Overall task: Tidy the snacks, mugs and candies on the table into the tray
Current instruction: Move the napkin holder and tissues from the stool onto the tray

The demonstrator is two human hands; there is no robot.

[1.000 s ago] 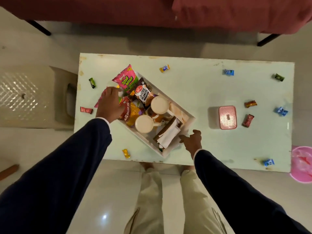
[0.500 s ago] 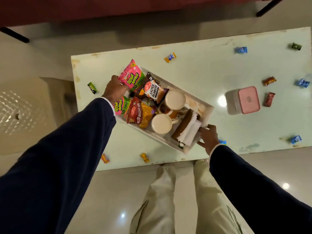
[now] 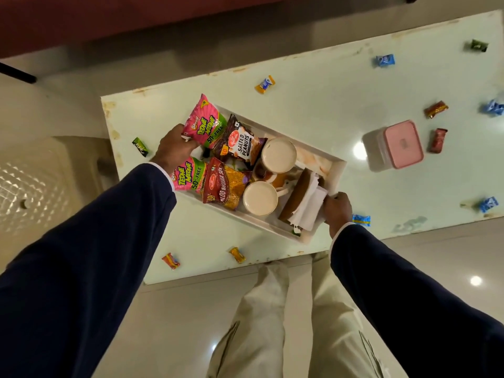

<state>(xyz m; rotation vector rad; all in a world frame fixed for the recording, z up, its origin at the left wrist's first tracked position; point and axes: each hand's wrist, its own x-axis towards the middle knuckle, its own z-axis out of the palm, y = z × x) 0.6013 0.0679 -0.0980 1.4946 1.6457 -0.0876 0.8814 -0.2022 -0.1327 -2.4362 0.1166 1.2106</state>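
Both hands, left hand [image 3: 174,148] and right hand [image 3: 336,210], now grip opposite ends of tray [image 3: 336,170], lifted off table [image 3: 313,105]; candies remain scattered.

A pink-lidded container [image 3: 395,145] stands on the pale table [image 3: 313,105].

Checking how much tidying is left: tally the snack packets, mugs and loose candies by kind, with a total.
Snack packets in the tray: 4
Mugs in the tray: 2
Candies loose on the table: 11
Total: 17
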